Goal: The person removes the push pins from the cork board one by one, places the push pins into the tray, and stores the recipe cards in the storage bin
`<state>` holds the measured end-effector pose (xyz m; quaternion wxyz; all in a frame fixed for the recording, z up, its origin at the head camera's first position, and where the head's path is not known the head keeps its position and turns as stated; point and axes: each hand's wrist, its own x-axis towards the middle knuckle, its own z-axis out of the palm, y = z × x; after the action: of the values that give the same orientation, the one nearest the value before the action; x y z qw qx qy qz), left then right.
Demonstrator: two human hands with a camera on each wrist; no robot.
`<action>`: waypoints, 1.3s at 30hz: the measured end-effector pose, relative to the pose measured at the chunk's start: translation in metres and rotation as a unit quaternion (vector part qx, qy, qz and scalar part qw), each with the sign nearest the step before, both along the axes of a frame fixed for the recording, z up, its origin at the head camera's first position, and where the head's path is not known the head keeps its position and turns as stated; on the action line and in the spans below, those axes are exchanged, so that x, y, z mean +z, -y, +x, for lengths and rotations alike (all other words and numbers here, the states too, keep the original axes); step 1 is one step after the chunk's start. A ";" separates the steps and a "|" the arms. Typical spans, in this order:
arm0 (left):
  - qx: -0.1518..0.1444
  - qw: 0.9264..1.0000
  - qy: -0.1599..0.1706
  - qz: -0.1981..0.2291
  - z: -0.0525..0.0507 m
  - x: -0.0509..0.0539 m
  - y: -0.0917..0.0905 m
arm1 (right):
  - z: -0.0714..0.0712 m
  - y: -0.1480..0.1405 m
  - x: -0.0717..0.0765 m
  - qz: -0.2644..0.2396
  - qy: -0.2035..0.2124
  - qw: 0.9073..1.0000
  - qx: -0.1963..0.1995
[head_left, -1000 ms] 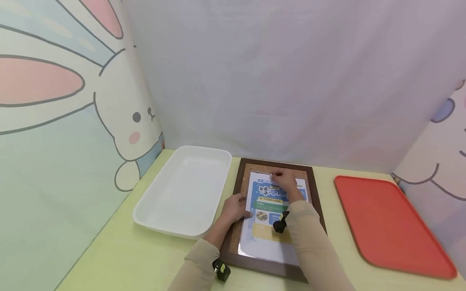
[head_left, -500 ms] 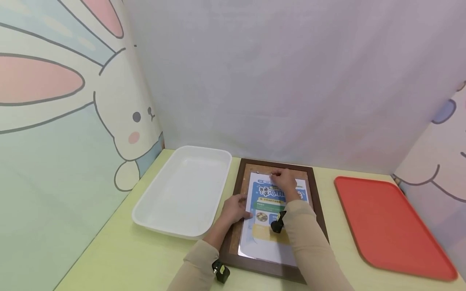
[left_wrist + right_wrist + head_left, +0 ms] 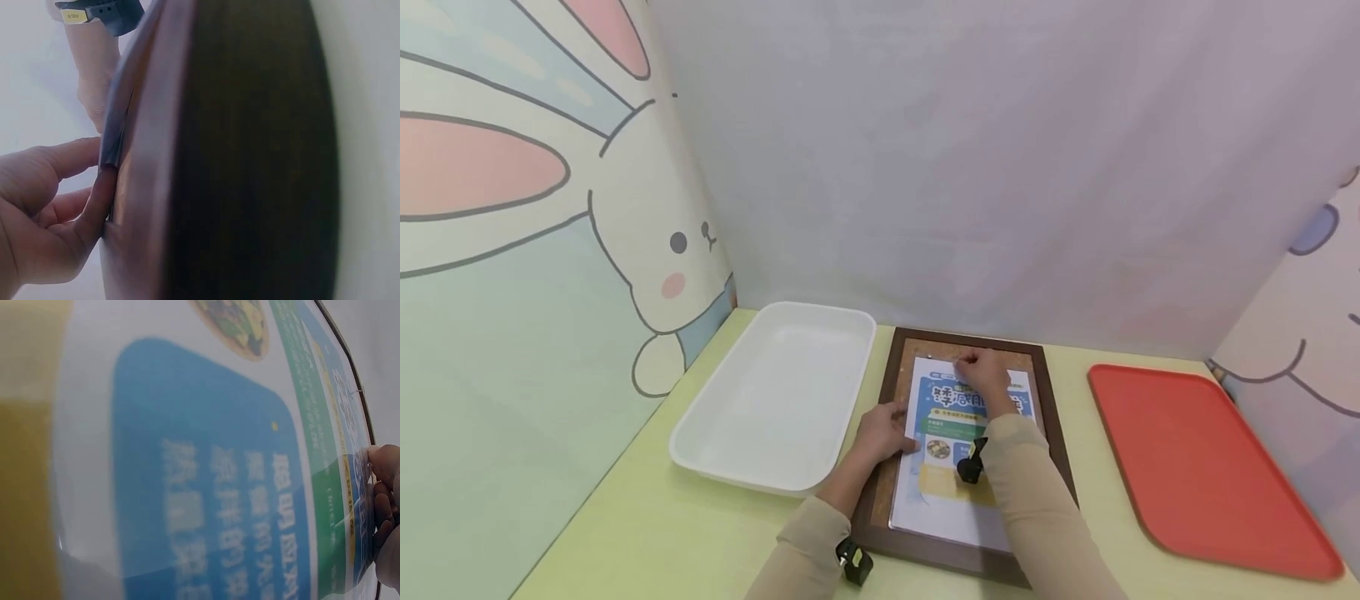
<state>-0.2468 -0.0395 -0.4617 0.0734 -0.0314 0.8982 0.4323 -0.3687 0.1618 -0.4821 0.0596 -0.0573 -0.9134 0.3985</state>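
Observation:
A printed, glossy sheet [image 3: 951, 517] lies on the cork board [image 3: 886, 492] inside a dark brown frame [image 3: 942, 554]. At its left edge rests my left hand [image 3: 883, 433], fingers spread and relaxed; the left wrist view has the thumb and fingers of this hand [image 3: 56, 206] against the sheet's edge. My right hand [image 3: 987, 375] is at the sheet's top edge, thumb and fingertips pinched together on a tiny pin-like thing, mostly hidden. In the right wrist view the curled fingers of that hand [image 3: 386, 500] touch the sheet's far edge. Another small pin [image 3: 929, 357] shows near the top left corner.
A white tray [image 3: 775, 392] stands left of the frame, close to my left forearm. On the right lies a red tray [image 3: 1210, 467]. A grey curtain [image 3: 970, 167] hangs behind the yellow-green table [image 3: 640, 533], with a rabbit-printed panel [image 3: 512, 333] at the left.

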 end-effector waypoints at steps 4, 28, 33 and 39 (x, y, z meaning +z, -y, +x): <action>0.001 1.000 0.008 0.004 0.001 -0.002 0.000 | 0.001 0.003 0.000 0.011 0.006 1.000 -0.007; 0.001 1.000 0.006 0.021 0.000 -0.003 0.005 | -0.001 0.011 0.010 0.039 -0.001 0.999 -0.005; 0.002 1.000 0.004 0.020 0.001 -0.001 0.005 | -0.002 0.012 0.010 0.039 0.007 0.999 -0.007; 0.002 1.000 0.009 0.024 0.001 -0.001 0.001 | 0.000 0.010 0.008 0.044 0.007 0.999 -0.016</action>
<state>-0.2455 -0.0408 -0.4629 0.0812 -0.0356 0.8869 0.4534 -0.3682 0.1520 -0.4738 0.0622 -0.0721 -0.9294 0.3565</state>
